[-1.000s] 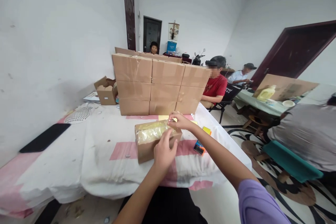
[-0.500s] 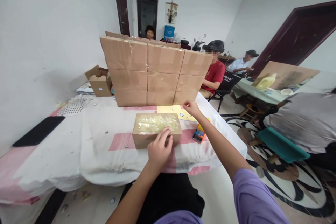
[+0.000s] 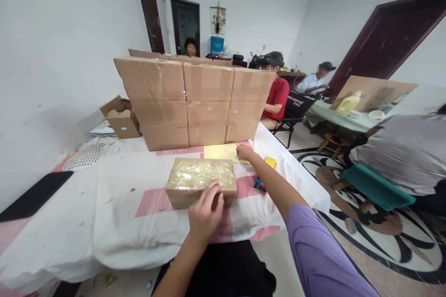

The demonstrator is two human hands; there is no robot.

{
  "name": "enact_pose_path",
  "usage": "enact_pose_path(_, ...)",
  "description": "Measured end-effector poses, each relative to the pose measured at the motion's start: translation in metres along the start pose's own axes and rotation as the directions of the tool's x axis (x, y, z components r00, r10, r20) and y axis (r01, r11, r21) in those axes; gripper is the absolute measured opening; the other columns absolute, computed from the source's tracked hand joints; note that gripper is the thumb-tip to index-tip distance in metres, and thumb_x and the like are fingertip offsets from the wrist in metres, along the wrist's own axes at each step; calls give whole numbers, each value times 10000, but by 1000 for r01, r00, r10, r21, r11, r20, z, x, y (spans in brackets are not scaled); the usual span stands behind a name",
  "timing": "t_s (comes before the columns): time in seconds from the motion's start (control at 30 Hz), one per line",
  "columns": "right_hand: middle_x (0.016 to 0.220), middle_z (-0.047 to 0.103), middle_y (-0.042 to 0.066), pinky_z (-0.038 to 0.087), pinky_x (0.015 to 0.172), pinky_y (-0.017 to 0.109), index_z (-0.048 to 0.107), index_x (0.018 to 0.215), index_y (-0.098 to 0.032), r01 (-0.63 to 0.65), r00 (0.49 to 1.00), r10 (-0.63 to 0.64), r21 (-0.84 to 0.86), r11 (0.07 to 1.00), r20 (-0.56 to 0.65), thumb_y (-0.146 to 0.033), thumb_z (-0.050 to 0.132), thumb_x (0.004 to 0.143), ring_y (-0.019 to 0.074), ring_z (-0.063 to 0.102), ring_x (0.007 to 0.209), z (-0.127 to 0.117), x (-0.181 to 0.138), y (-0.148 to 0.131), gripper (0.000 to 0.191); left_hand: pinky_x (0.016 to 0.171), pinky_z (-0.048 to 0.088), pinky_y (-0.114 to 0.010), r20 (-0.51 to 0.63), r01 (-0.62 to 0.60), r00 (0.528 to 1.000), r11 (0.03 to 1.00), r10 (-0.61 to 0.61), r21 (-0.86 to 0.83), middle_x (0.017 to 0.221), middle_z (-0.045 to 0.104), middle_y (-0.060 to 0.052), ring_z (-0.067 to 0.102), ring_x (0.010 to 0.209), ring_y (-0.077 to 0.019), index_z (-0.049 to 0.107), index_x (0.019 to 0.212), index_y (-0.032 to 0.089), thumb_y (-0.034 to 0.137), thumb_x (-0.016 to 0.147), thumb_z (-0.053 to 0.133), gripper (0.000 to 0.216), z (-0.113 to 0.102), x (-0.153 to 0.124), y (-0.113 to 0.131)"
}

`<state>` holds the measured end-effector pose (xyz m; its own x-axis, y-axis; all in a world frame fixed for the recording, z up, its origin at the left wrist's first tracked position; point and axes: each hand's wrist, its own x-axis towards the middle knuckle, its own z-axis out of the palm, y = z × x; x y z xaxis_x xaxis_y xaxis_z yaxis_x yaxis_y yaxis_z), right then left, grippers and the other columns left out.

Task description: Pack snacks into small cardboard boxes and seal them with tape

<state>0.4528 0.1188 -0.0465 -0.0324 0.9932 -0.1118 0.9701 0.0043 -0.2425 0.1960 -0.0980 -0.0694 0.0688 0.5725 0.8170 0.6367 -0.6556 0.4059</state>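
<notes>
A small open cardboard box (image 3: 200, 181), filled with something in clear yellowish plastic, lies on the white and pink cloth of the table (image 3: 114, 204). My left hand (image 3: 205, 211) rests against the box's near side, fingers spread over its edge. My right hand (image 3: 245, 153) reaches past the box to a yellow sheet (image 3: 219, 151) lying flat in front of the stacked boxes, fingertips pinched down on it. Whether they hold anything is too small to tell.
A wall of sealed cardboard boxes (image 3: 195, 100) stands at the back of the table, an open box (image 3: 120, 118) to its left. Small coloured items (image 3: 262, 184) lie right of the box. Other people sit behind and to the right, near a second table (image 3: 343, 118).
My right hand moved from over the box's far corner out to the yellow sheet behind it. The box has settled flat, and my left hand stays at its near side.
</notes>
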Motion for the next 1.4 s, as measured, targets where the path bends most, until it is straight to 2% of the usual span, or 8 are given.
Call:
enact_pose_path(0.17, 1123, 674, 66, 588, 843, 394, 650, 1138, -153, -17, 986, 47, 185, 983, -159, -352, 649, 980, 194, 673, 960, -14, -16, -9, 255, 781, 570, -207, -12, -27, 1000, 1000, 27, 14, 1231, 745, -37, 740, 1054, -164, 636, 1185, 218, 179, 941, 612, 248, 2, -1, -1)
enact_pose_path(0.3, 819, 642, 8, 534, 670, 284, 600, 947, -145, 105, 946, 35, 404, 909, -322, -279, 599, 973, 139, 629, 720, -43, -52, -18, 136, 789, 578, -224, -16, -23, 1000, 1000, 23, -12, 1223, 745, -54, 735, 1063, -180, 641, 1178, 215, 171, 940, 606, 245, 2, -1, 1)
enact_pose_path(0.43, 779, 610, -23, 458, 599, 239, 475, 1011, -202, 310, 883, -18, 556, 771, -469, -302, 538, 921, 123, 582, 654, -61, -121, -38, 148, 784, 577, -263, -43, 22, 999, 993, -27, -115, 1200, 743, -81, 733, 1015, -195, 662, 1122, 205, 156, 937, 599, 201, -14, 11, 18)
enact_pose_path(0.6, 809, 629, -15, 418, 613, 245, 483, 1023, -234, 597, 760, -77, 645, 477, -646, -337, 627, 889, 136, 580, 697, -61, -221, -78, 222, 560, 451, -235, -20, 120, 991, 953, -130, -279, 905, 749, -7, 504, 515, -79, 694, 1011, 212, 227, 928, 641, 99, -48, 52, 57)
enact_pose_path(0.73, 798, 633, -18, 369, 559, 242, 528, 1020, -244, 628, 746, -94, 649, 430, -659, -300, 643, 905, 128, 555, 649, -58, -268, -103, 172, 554, 436, -223, 143, 275, 961, 880, -238, -387, 853, 740, 3, 503, 534, -79, 724, 991, 217, 322, 911, 675, 140, -58, 76, 80)
enact_pose_path(0.93, 760, 666, -8, 411, 562, 251, 574, 997, -237, 556, 827, -88, 786, 269, -555, -399, 647, 939, 142, 583, 646, -51, -292, -107, 186, 571, 468, -211, 194, 380, 925, 764, -327, -522, 874, 756, -17, 619, 650, -110, 742, 929, 204, 303, 898, 683, 120, -59, 75, 91)
enact_pose_path(1.17, 714, 678, 16, 511, 632, 305, 671, 879, -210, 526, 849, -95, 819, 227, -519, -478, 689, 905, 171, 636, 660, -41, -296, -107, 270, 592, 474, -221, 134, 289, 957, 852, -257, -437, 863, 762, -13, 639, 671, -119, 753, 953, 208, 293, 923, 660, 130, -71, 66, 94)
enact_pose_path(1.4, 674, 680, 14, 480, 595, 287, 698, 846, -206, 560, 826, -77, 799, 220, -558, -463, 705, 890, 161, 623, 625, -40, -300, -111, 260, 558, 436, -206, 93, 137, 989, 929, -112, -343, 788, 725, 19, 534, 571, -79, 744, 969, 218, 233, 946, 629, 119, -76, 64, 100)
